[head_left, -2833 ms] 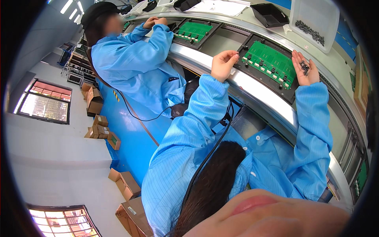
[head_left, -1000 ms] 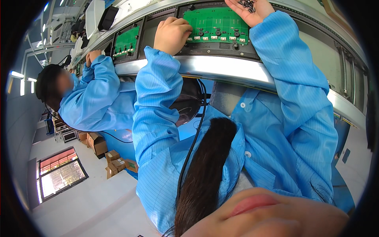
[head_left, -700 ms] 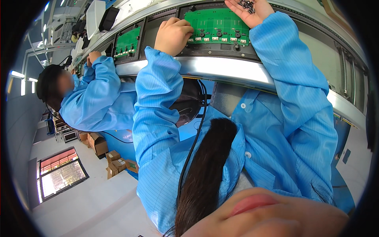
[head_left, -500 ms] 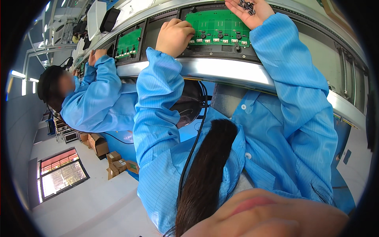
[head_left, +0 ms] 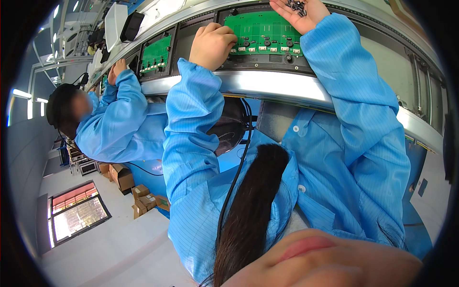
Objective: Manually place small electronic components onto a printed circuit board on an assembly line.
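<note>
A green circuit board point(head_left: 260, 31) lies in a dark carrier frame point(head_left: 267, 61) on the rail, with white connectors and round black parts along its near side. At the board's left edge is my left hand point(head_left: 213, 45), its fingers curled closed and the fingertips down by the board. Whatever they pinch is hidden behind the hand. Over the board's far right corner, my right hand point(head_left: 310, 19) is turned palm up and cupped. Several small black components with thin metal legs point(head_left: 296, 7) rest in it.
To the left, another green board point(head_left: 155, 53) sits in its own carrier. A co-worker in a blue smock point(head_left: 119, 119) has both hands at the line farther left. A black bin point(head_left: 132, 27) and a white bin point(head_left: 116, 26) stand behind the rail. A metal edge point(head_left: 267, 85) runs along the front.
My right hand has shifted very slightly left with the components in it. My left hand stays at the board's left edge. The co-worker's hands have moved a little.
</note>
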The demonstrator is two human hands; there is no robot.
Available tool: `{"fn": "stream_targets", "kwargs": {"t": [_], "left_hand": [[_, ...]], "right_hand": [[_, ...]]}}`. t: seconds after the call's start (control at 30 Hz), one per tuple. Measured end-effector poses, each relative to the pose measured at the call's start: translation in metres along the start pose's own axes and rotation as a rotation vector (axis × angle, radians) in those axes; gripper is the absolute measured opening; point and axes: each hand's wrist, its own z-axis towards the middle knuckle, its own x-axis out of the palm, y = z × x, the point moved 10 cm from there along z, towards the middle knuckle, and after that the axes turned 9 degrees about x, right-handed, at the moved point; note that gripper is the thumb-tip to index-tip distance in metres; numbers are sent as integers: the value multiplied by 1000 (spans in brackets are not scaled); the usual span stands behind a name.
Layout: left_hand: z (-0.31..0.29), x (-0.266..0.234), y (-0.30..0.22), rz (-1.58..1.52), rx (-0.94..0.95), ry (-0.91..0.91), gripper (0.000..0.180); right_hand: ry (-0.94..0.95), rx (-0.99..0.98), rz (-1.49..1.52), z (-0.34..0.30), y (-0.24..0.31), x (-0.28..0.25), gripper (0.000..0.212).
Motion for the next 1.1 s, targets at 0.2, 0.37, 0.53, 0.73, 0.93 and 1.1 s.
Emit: {"fn": "stream_targets", "kwargs": {"t": [0.2,0.37,0.53,0.73,0.93,1.1], "left_hand": [[1,2,2,-31,0,18,10],[1,7,1,-27,-16,54,10],[2,9,2,-18,-44,76,11],[4,12,2,10,-41,112,12],[6,15,3,15,-60,135,13],[-3,10,8,-45,-172,48,15]], "right_hand": [[7,2,27,5,0,-4,38],[30,31,84,12,-2,-9,38],[36,29,78,13,-3,-8,38],[33,22,76,13,-4,-7,38],[15,3,-25,6,-2,3,37],[63,11,-30,10,-1,3,37]]}}
